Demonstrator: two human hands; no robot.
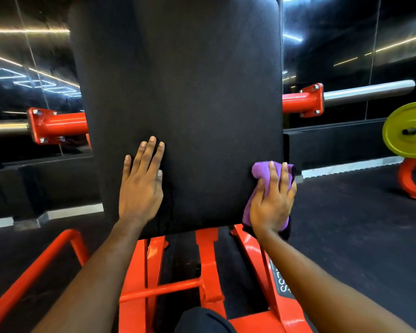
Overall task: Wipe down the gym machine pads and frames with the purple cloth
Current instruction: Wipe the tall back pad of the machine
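A person's right grip (271, 203) holds the bunched purple cloth (259, 171) against the lower right edge of a gym machine's black pad (178, 92), fingers curled over the fabric. The left grip (141, 186) rests flat and open-fingered on the pad's lower left, holding nothing. Below the pad runs the orange frame (207, 260), where a dark label (282, 282) is partly hidden by the right forearm; only letters resembling "LSS" can be read. 1 yellow-green weight plate (406, 129) sits on a neighbouring orange stand at right, well apart from the hands.
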